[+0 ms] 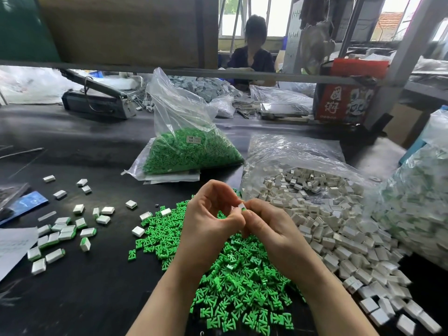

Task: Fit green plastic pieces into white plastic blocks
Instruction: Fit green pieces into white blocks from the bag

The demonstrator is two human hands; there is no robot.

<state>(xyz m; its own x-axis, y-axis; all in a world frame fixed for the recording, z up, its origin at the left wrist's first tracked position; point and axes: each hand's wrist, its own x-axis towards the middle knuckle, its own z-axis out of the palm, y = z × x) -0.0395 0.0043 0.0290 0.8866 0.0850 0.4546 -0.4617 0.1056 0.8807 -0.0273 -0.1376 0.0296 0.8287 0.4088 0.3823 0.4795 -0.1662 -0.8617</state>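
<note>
**Insertion in Progress: Misfit Risk**

Risk: the green piece (244, 210) may seat crooked or slip from the pinch, since fingers hide most of the joint. The 2 hands meet above the loose green pile (232, 270). Left hand (208, 221) and right hand (269, 229) both have fingers curled, pinching 1 white block (241, 206) between fingertips, its green piece barely showing.

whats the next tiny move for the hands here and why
Probably press the green piece fully into the white block. Both hands, left hand and right hand, pinch the pair together above the loose green pile, and green still shows at the block's edge, so it looks not yet seated.
</note>
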